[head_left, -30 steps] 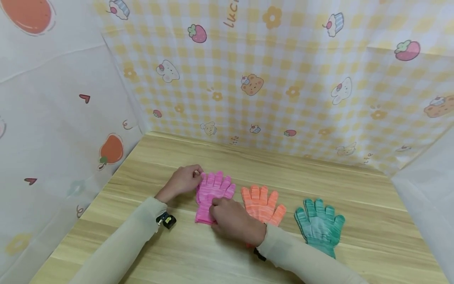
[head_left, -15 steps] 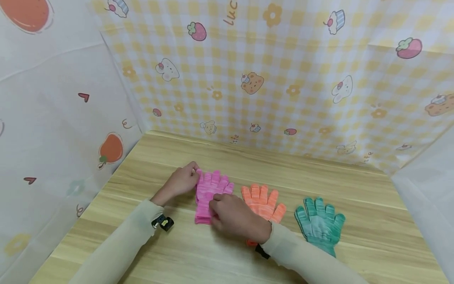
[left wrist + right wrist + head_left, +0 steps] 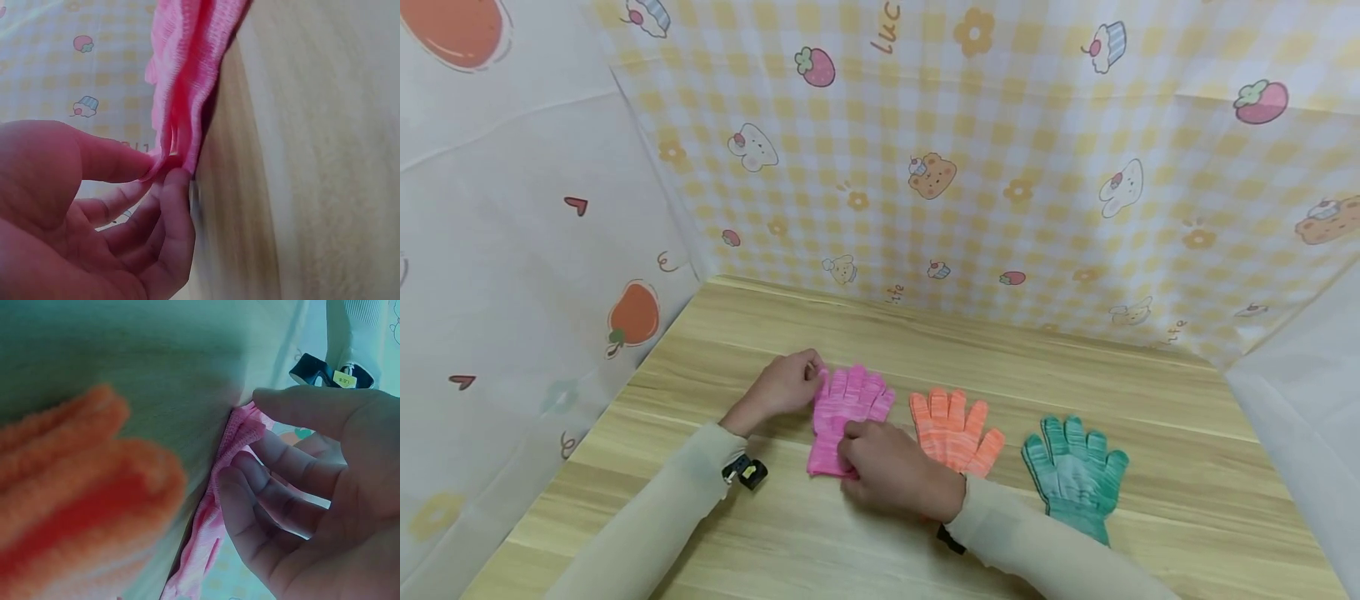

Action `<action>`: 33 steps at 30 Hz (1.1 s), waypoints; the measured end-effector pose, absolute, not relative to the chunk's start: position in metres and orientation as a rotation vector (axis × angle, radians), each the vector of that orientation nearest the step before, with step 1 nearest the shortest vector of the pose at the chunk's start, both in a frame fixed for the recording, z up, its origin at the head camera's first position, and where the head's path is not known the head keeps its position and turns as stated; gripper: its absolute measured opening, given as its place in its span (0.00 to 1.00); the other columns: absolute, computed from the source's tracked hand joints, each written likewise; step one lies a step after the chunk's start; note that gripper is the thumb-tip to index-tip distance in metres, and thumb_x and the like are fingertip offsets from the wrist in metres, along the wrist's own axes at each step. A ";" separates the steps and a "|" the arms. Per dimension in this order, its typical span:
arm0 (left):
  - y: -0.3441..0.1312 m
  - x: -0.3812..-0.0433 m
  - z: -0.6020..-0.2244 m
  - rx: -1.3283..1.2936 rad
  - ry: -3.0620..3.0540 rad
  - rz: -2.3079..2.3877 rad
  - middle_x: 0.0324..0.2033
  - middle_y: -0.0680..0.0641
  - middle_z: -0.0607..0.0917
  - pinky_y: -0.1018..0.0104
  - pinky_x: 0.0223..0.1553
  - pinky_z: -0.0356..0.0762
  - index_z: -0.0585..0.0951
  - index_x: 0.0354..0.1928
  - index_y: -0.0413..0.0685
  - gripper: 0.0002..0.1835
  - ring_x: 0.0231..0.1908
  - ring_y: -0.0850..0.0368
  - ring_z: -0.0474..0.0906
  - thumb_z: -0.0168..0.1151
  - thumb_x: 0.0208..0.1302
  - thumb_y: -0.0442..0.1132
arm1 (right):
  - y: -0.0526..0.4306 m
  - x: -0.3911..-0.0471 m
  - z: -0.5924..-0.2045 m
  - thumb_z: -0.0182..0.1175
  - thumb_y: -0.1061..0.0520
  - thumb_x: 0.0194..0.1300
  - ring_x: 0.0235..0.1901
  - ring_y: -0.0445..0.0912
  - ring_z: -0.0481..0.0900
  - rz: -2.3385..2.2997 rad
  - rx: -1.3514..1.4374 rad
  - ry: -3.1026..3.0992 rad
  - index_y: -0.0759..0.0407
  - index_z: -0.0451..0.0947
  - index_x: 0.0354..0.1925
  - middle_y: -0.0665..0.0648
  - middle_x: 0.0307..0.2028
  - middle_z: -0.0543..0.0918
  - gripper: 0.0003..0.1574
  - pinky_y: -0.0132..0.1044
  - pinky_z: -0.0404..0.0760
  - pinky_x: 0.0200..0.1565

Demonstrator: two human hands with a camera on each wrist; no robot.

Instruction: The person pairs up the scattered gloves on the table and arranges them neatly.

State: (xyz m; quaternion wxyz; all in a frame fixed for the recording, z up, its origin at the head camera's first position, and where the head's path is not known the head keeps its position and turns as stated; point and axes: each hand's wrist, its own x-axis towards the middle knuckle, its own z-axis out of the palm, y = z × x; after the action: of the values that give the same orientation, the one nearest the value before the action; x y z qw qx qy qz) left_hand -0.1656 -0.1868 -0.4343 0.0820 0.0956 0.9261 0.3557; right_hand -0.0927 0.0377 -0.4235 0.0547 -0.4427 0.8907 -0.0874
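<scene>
A pink knitted glove pair (image 3: 842, 410) lies on the wooden table with its fingers toward the back curtain. Its two layers show as separate edges in the left wrist view. At the far left side of the pink pair, my left hand (image 3: 781, 385) pinches a glove fingertip (image 3: 164, 164) between thumb and fingers. My right hand (image 3: 897, 468) reaches over from the right and holds the corner of the cuff (image 3: 247, 425) between thumb and fingers. Part of the cuff is hidden behind this hand in the head view.
Orange gloves (image 3: 951, 433) lie just right of the pink ones, partly under the right forearm. Green gloves (image 3: 1078, 479) lie further right, their cuff near the right sleeve (image 3: 1037, 542). A yellow checked curtain (image 3: 970, 233) stands along the table's back edge.
The pink gloves have shifted slightly, with the cuff now a little nearer the front and left. Both hands have made small moves and stay at the same spots on them.
</scene>
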 end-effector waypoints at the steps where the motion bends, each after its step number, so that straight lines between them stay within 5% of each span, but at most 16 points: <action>1: -0.186 -0.166 -0.435 0.281 2.781 1.039 0.30 0.48 0.84 0.62 0.29 0.75 0.83 0.49 0.41 0.06 0.25 0.54 0.77 0.62 0.78 0.36 | 0.038 -0.093 -0.424 0.75 0.54 0.65 0.29 0.37 0.69 -0.275 -1.341 2.697 0.49 0.83 0.30 0.43 0.32 0.74 0.10 0.31 0.71 0.35; 13: -0.185 -0.166 -0.436 0.239 2.862 0.880 0.35 0.50 0.85 0.58 0.36 0.77 0.85 0.51 0.46 0.09 0.32 0.53 0.78 0.69 0.71 0.32 | 0.043 -0.100 -0.413 0.74 0.54 0.68 0.29 0.38 0.71 -0.354 -1.306 2.646 0.52 0.86 0.32 0.45 0.32 0.75 0.08 0.31 0.73 0.33; 23: -0.179 -0.159 -0.428 0.444 2.967 0.816 0.42 0.45 0.85 0.51 0.44 0.83 0.89 0.48 0.46 0.07 0.40 0.50 0.80 0.71 0.70 0.33 | 0.073 -0.153 -0.400 0.69 0.62 0.70 0.42 0.50 0.86 -0.514 -1.111 2.785 0.61 0.92 0.44 0.55 0.42 0.87 0.07 0.47 0.87 0.46; 33: -0.158 -0.144 -0.421 0.670 2.977 0.654 0.53 0.45 0.87 0.46 0.60 0.76 0.91 0.48 0.46 0.09 0.55 0.41 0.78 0.77 0.69 0.38 | 0.073 -0.186 -0.413 0.77 0.59 0.68 0.35 0.45 0.78 -0.540 -0.887 2.718 0.56 0.91 0.37 0.50 0.36 0.85 0.03 0.42 0.82 0.40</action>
State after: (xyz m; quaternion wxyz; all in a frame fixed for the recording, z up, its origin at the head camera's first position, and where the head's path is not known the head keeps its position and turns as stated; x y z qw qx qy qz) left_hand -0.1445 -0.1576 -0.4205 0.0105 0.2148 0.9539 0.2094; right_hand -0.1861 0.0731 -0.4127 0.1157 -0.3028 0.9279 -0.1844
